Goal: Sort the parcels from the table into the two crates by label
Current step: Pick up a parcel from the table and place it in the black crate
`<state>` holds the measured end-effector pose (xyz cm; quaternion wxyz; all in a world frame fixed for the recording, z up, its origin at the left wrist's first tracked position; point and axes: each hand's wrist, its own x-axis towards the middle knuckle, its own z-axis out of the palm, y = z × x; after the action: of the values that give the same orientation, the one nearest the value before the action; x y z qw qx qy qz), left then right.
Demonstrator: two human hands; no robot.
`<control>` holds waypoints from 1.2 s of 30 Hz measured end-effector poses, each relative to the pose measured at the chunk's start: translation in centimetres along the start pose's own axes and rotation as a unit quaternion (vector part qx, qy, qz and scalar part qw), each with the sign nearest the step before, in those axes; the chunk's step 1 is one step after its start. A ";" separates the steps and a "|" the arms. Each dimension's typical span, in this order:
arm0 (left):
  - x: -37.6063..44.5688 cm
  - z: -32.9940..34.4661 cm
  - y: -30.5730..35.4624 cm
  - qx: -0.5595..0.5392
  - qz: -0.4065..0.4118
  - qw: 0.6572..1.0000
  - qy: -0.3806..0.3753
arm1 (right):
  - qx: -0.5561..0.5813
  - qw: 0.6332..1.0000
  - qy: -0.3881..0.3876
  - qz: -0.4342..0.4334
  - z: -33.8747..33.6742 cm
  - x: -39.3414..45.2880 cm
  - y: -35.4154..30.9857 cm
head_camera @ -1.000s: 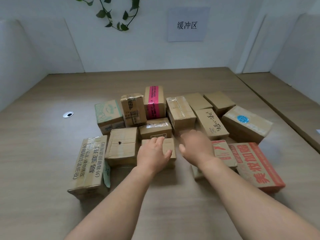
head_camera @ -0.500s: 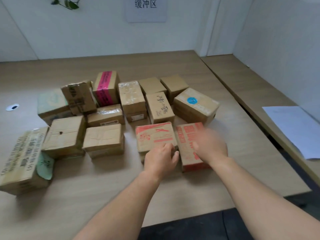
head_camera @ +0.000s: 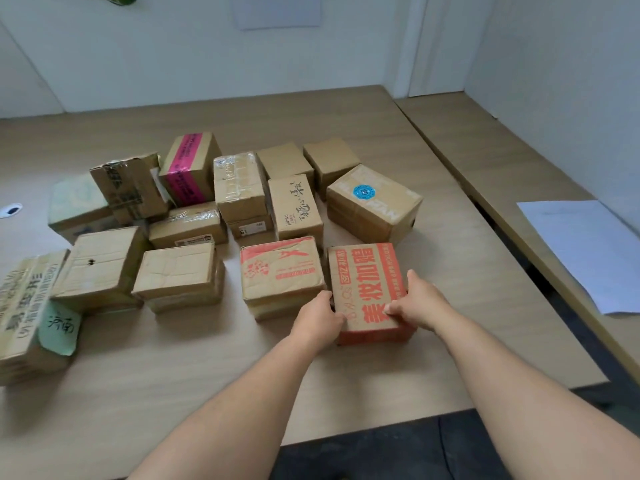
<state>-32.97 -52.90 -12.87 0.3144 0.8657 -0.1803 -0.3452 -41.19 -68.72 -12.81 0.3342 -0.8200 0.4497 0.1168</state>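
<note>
Several cardboard parcels lie clustered on the wooden table (head_camera: 450,271). Nearest me on the right is a parcel with large orange-red characters (head_camera: 367,282). My left hand (head_camera: 320,320) grips its near left edge. My right hand (head_camera: 415,303) grips its right side, thumb on top. The parcel rests on the table. To its left sits another orange-printed parcel (head_camera: 280,271). Behind stand a parcel with a blue round sticker (head_camera: 374,202) and one with a pink tape band (head_camera: 190,168). No crates are in view.
A long parcel with a green handwritten label (head_camera: 31,313) lies at the near left edge. A second table (head_camera: 485,161) runs along the right with a white sheet of paper (head_camera: 588,251) on it. A dark gap shows below the table's front edge.
My view swung right and down. Both hands moved from the plain middle parcels to the orange-lettered parcel on the right and took hold of it.
</note>
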 end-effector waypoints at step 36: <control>-9.3 -5.5 -7.0 -0.228 0.092 0.952 -0.183 | 0.415 0.900 -0.126 -0.051 3.3 -16.6 3.1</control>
<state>-34.83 -40.50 -9.91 0.4955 0.6724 -0.2302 -0.4994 -52.83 -56.80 -8.50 0.7036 -0.6070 0.3693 0.0042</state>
